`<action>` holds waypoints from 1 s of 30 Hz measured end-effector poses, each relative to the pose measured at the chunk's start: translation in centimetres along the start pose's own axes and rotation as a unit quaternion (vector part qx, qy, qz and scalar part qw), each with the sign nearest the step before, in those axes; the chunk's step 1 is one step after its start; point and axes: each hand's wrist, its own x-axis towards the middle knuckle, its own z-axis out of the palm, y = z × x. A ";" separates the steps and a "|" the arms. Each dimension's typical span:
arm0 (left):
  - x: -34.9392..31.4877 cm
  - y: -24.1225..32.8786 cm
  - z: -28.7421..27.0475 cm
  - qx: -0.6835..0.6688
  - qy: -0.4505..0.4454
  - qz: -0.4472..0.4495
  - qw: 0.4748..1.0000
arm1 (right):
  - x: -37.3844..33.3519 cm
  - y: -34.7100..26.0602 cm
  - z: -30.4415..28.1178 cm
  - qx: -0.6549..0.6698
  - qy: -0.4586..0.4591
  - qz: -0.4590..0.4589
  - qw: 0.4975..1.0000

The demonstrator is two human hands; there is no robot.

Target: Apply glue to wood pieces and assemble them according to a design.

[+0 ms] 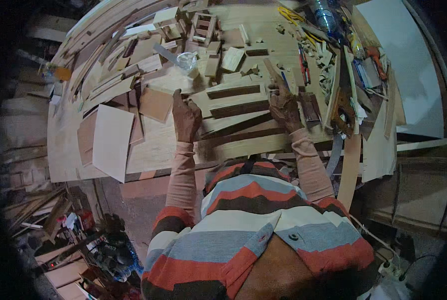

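My left hand [187,119] is over the bench, its fingers curled in; whatever may be in them is hidden. Close to its right, a small wooden frame [214,109] of pale strips lies among more cut strips. My right hand [285,107] is closed at the other end of this frame. A slim blue pen [284,77] sticks up from between its fingers. Just beyond those fingers rests a thin wooden strip [271,70]. A longer pale board [248,146] lies nearer to me, in front of both hands.
White and brown panels [112,140] overlap at the left. Wood offcuts [232,59], a clear plastic cup [187,61] and a small slatted frame [202,29] occupy the far side. A handsaw [343,112], red pliers-like tool [304,65], shavings and a plastic bottle [325,19] crowd the right.
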 end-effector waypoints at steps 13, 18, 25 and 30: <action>-2.1 3.7 -0.2 0.012 -0.020 -0.133 0.991 | 0.0 1.2 -0.2 0.032 0.025 -0.080 0.996; -4.5 4.1 0.3 -0.023 0.018 -0.146 0.989 | 0.6 1.7 -1.0 0.156 -0.045 0.100 0.982; -6.4 6.2 -0.3 -0.121 0.011 -0.189 0.974 | 1.3 4.0 -0.3 0.207 0.089 -0.024 0.974; -6.3 6.3 -0.6 -0.107 0.001 -0.207 0.973 | 1.6 5.8 0.2 0.150 0.076 -0.078 0.983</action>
